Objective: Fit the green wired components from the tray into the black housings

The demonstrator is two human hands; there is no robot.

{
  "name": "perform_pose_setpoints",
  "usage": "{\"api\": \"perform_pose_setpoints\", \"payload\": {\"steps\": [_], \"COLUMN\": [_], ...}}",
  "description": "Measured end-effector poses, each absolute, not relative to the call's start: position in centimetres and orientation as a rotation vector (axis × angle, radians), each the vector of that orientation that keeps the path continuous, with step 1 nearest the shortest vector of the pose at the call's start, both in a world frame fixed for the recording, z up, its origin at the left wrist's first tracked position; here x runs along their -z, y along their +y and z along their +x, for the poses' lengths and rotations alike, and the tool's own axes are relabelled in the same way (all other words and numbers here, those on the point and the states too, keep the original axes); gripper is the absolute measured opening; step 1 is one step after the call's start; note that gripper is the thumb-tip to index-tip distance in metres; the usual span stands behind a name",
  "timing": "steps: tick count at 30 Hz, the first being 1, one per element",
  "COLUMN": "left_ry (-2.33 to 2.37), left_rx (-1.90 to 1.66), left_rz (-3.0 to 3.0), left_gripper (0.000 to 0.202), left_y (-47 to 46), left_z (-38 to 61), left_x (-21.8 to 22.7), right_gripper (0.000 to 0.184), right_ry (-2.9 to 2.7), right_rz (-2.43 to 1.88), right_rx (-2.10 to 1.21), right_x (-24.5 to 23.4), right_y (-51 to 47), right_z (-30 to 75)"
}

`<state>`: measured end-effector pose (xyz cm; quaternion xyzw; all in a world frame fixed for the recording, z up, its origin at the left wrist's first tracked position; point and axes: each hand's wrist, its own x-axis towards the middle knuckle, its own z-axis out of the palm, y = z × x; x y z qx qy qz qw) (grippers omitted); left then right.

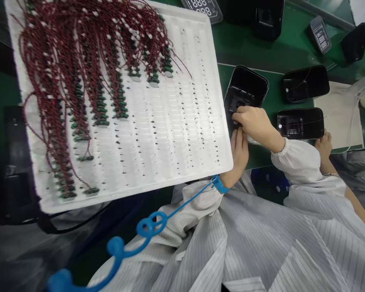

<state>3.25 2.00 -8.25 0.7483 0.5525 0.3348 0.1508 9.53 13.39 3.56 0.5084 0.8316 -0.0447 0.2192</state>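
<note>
A glossy black plastic housing (pixel 252 83) lies tilted on the green bench, its hollow side up. My right hand (pixel 257 125) is closed in a pinch over its near left part; whatever is between the fingertips is too small to make out. Just below, my left hand (pixel 239 152) stretches its fingers flat against the housing's near end, its thumb out of sight. A blue wrist strap (pixel 220 184) with a coiled cord (pixel 152 225) circles my left wrist. Left of both hands, a white foam tray (pixel 170 134) carries rows of small green circuit boards with dark red wires (pixel 88 48).
Two more black housings (pixel 305 83) with thin wires lie to the right. A co-worker's hand (pixel 324 144) is beside the nearer housing (pixel 301 123). Display panels (pixel 320 35) and a black stand (pixel 354 42) are at the back. The tray's edge is close to my left hand.
</note>
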Motion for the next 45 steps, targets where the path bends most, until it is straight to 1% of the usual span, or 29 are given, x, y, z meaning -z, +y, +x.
{"api": "perform_pose_setpoints", "payload": {"steps": [6, 11, 16, 22, 26, 31, 39, 45], "left_ry": [1.590, 1.587, 1.616, 1.600, 1.627, 1.613, 1.566, 1.551], "left_rx": [-1.000, -0.988, -0.970, -0.980, -0.972, -0.925, -0.910, -0.894], "left_rz": [2.147, 2.136, 2.125, 2.048, 1.999, 2.183, 2.152, 2.174], "left_gripper": [0.068, 0.068, 0.061, 0.055, 0.048, 0.040, 0.048, 0.048], "left_y": [2.1, 1.9, 1.8, 1.9, 1.7, 1.5, 1.7, 1.9], "left_z": [3.3, 3.3, 3.3, 2.9, 2.9, 2.7, 2.9, 2.8], "left_x": [8.5, 8.5, 8.2, 7.5, 7.4, 7.5, 8.5, 8.8], "right_gripper": [0.039, 0.044, 0.043, 0.039, 0.043, 0.046, 0.050, 0.047], "right_ry": [2.444, 2.608, 2.583, 2.558, 2.580, 2.601, 2.679, 2.686], "right_rz": [1.430, 1.442, 1.461, 1.508, 1.524, 1.544, 1.566, 1.603], "right_rx": [0.094, -0.028, -0.096, -0.062, -0.053, -0.011, -0.015, -0.022], "right_x": [-1.7, -0.9, -1.2, -1.3, -1.0, -0.7, -0.1, -0.2], "right_y": [12.7, 11.2, 10.1, 10.1, 9.9, 9.7, 9.1, 8.6], "right_z": [11.4, 13.0, 12.6, 12.5, 12.0, 12.0, 12.3, 12.4]}}
